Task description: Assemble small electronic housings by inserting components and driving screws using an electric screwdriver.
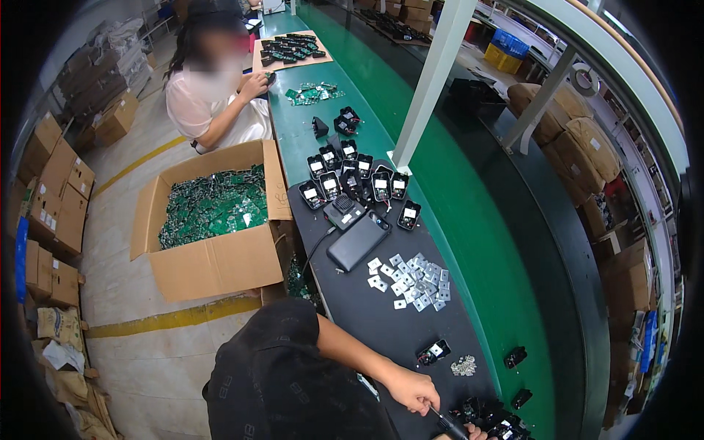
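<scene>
My left hand point(413, 391) is closed, its fingertips pinched at the thin tip of a black screwdriver point(452, 425); whatever they hold there is too small to make out. At the lower edge my right hand point(477, 433) is partly cut off, its fingers around the screwdriver's thick body. Black plastic housings point(506, 425) lie heaped beside it. Just beyond my left hand are an open black housing point(433, 352) with a pale part inside and a small pile of screws point(463, 365). Farther up the dark mat is a spread of square metal plates point(414, 281).
A black power bank point(359, 242) with a cable lies beyond the plates, near several open housings point(352, 172). A carton point(213, 268) of green circuit boards stands left of the bench. A co-worker point(220, 103) sits farther along. A white post point(436, 81) rises at right.
</scene>
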{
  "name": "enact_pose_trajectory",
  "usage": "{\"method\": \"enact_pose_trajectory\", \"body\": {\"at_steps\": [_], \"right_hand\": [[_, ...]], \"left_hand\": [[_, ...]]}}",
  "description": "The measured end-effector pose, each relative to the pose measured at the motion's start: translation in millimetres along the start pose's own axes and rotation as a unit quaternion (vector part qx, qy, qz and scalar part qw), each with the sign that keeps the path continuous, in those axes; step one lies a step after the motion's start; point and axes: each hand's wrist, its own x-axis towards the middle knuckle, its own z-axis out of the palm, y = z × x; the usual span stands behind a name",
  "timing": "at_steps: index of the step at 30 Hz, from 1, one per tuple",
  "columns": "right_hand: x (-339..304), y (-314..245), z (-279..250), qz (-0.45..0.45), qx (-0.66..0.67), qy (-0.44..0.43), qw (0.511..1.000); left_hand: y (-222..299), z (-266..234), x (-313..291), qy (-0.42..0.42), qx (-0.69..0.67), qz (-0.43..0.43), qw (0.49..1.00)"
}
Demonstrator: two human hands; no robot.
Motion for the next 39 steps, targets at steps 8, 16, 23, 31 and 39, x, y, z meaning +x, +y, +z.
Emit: {"method": "enact_pose_trajectory", "body": {"at_steps": [8,16,23,31,39], "right_hand": [[40,2,92,0.034,-0.139,0.700,0.699],[35,3,87,0.019,-0.130,0.666,0.734],[48,5,100,0.014,-0.117,0.669,0.734],[38,5,104,0.048,-0.101,0.613,0.782],[43,1,96,0.034,-0.013,0.434,0.900]], "left_hand": [[16,-1,2,0.003,-0.066,-0.101,0.993],[17,-7,-1,0.028,-0.004,-0.101,0.994],[16,-10,-1,0.010,0.018,-0.104,0.994],[19,-19,-6,-0.032,-0.012,-0.107,0.994],[19,-20,-10,-0.063,-0.047,-0.073,0.994]]}}
